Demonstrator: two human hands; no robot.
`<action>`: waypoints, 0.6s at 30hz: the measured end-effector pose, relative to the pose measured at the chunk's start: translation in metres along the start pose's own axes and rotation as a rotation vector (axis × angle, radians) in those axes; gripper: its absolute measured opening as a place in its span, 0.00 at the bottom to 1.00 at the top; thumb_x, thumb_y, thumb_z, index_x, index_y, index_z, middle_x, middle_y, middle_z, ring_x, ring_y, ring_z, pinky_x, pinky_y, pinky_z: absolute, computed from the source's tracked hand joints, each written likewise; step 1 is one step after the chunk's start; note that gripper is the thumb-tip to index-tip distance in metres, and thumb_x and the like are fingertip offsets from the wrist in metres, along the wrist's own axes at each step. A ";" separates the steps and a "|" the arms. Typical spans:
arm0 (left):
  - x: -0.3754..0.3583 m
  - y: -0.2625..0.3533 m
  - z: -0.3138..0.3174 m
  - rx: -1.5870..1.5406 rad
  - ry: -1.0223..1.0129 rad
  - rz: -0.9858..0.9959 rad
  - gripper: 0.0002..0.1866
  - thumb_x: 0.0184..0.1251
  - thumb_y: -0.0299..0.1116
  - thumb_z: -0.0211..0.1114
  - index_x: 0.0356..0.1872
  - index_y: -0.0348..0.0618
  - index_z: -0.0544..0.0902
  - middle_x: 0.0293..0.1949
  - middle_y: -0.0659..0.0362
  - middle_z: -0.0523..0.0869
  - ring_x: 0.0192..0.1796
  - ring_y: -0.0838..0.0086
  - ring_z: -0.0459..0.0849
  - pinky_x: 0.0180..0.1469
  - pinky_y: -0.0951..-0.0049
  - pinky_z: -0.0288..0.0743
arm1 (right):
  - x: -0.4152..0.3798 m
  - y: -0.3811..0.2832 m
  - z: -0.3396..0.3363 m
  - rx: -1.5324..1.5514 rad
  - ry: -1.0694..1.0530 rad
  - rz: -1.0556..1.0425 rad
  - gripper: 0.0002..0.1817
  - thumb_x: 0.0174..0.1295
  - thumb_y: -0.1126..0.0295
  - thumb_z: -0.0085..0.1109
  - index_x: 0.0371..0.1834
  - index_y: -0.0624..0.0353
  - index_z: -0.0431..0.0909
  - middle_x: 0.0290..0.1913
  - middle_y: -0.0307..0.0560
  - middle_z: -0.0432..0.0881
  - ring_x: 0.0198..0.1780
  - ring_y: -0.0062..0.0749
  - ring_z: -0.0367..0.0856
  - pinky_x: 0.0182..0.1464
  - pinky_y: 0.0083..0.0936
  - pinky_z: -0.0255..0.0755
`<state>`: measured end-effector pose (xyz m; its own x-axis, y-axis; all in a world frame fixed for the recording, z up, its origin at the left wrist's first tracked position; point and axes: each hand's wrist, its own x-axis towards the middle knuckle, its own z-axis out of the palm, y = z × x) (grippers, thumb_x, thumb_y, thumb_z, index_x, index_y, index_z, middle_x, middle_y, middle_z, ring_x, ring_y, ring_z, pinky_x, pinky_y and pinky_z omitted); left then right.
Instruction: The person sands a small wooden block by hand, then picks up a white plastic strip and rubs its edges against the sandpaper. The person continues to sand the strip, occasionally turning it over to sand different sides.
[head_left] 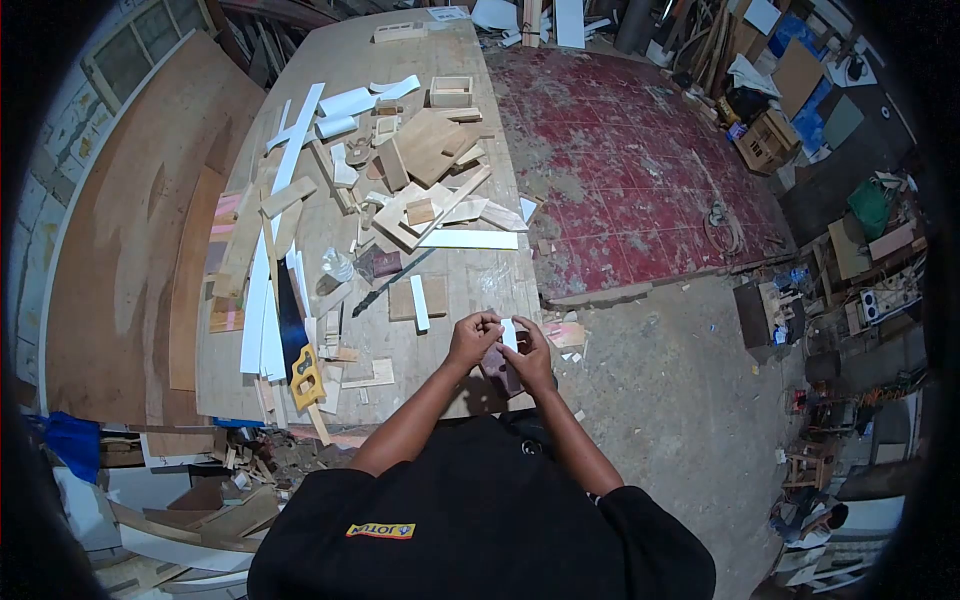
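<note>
A small white piece (508, 334) is held up near the front right edge of the workbench. My right hand (533, 360) grips it between thumb and fingers. My left hand (470, 342) is closed, with its fingertips pinched at the piece's left side. Below both hands lies a dark reddish-brown sheet (498, 374), partly covered by them. Just left of my left hand, a short white strip (420, 305) rests across a square wooden board (400, 299).
A hand saw with a yellow handle (306, 380) lies at the bench's left. Wood offcuts (428, 145) and long white strips (262, 300) are heaped across the workbench (450, 350). A large plywood sheet (130, 230) leans on the left. Concrete floor (660, 370) lies right.
</note>
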<state>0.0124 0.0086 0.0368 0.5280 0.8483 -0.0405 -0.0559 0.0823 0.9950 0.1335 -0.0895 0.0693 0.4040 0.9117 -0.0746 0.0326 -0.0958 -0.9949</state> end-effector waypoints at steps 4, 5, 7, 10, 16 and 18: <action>0.004 0.000 -0.001 -0.012 -0.011 -0.035 0.12 0.64 0.28 0.68 0.45 0.33 0.81 0.31 0.62 0.84 0.32 0.85 0.80 0.33 0.82 0.75 | 0.003 0.000 0.002 0.008 0.013 -0.009 0.34 0.52 0.79 0.71 0.63 0.57 0.68 0.39 0.43 0.80 0.38 0.22 0.79 0.40 0.20 0.76; 0.006 0.001 -0.002 -0.041 -0.020 -0.040 0.12 0.64 0.29 0.68 0.45 0.33 0.81 0.31 0.62 0.83 0.32 0.85 0.80 0.33 0.83 0.75 | 0.004 -0.001 0.003 0.035 0.021 -0.012 0.34 0.52 0.79 0.71 0.63 0.57 0.68 0.39 0.42 0.80 0.39 0.22 0.79 0.40 0.20 0.76; 0.008 0.010 -0.002 -0.034 -0.027 -0.049 0.12 0.64 0.29 0.68 0.45 0.33 0.81 0.31 0.62 0.83 0.33 0.85 0.80 0.34 0.82 0.75 | 0.007 -0.004 0.003 0.015 0.032 -0.037 0.34 0.52 0.79 0.71 0.63 0.57 0.68 0.39 0.42 0.79 0.39 0.22 0.79 0.40 0.20 0.76; 0.012 0.022 -0.003 -0.026 -0.022 -0.052 0.12 0.63 0.29 0.68 0.44 0.33 0.81 0.30 0.63 0.83 0.33 0.84 0.80 0.36 0.81 0.75 | 0.013 -0.002 0.006 -0.004 0.053 -0.072 0.34 0.51 0.80 0.71 0.63 0.57 0.67 0.40 0.41 0.79 0.40 0.22 0.79 0.41 0.20 0.76; 0.019 0.037 -0.007 -0.078 -0.017 -0.023 0.12 0.63 0.29 0.69 0.44 0.34 0.82 0.32 0.63 0.84 0.34 0.83 0.81 0.38 0.80 0.76 | 0.021 -0.019 0.005 0.050 0.031 -0.101 0.36 0.51 0.80 0.72 0.64 0.57 0.66 0.42 0.42 0.78 0.44 0.24 0.79 0.48 0.23 0.75; 0.018 0.042 -0.007 -0.106 -0.013 -0.017 0.12 0.63 0.29 0.69 0.44 0.34 0.82 0.32 0.62 0.84 0.34 0.83 0.81 0.39 0.80 0.76 | 0.021 -0.024 0.005 0.089 0.007 -0.066 0.36 0.51 0.80 0.72 0.65 0.57 0.66 0.42 0.43 0.78 0.45 0.25 0.79 0.49 0.24 0.75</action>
<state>0.0134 0.0315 0.0770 0.5401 0.8398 -0.0550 -0.1360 0.1516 0.9790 0.1368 -0.0664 0.0916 0.4100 0.9121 -0.0083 -0.0220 0.0008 -0.9998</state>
